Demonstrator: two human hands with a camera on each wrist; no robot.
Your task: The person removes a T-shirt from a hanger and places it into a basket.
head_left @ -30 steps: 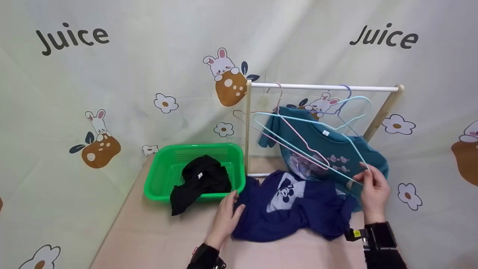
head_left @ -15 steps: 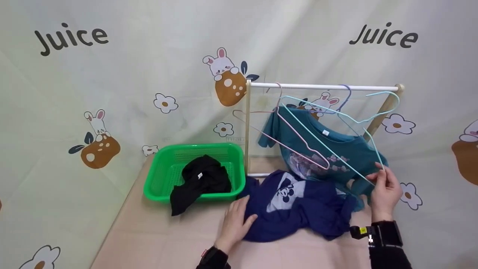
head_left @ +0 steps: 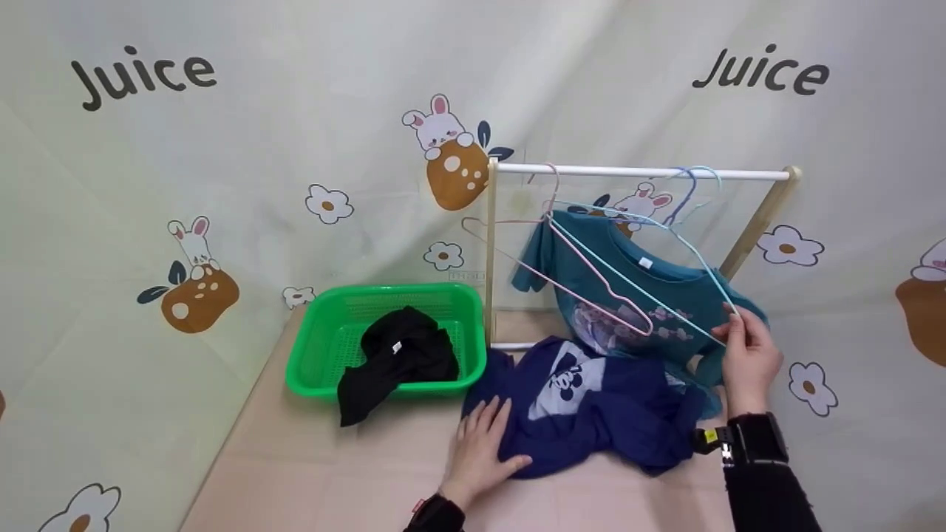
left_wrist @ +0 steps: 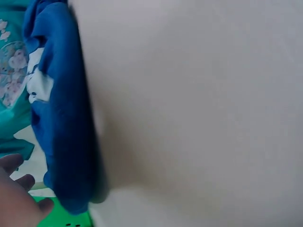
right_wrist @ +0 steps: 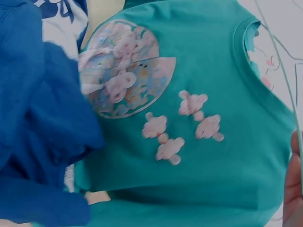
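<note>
- Light-blue hanger (head_left: 697,257): thin, smooth-framed, with a curved hook. It is tilted, its far-left shoulder higher than the end pinched by the right hand (head_left: 750,362). It is raised above the table (head_left: 310,473), well apart from that table's left edge. Its hook reaches up in front of or beside a white rail; contact cannot be told.
- Navy garment (head_left: 584,436): soft, creased, loosely bunched on the table, well in from the left edge. A pale patch with a cartoon-mouse print faces up. The left hand (head_left: 477,451) overlaps its left side, fingers spread.
</note>
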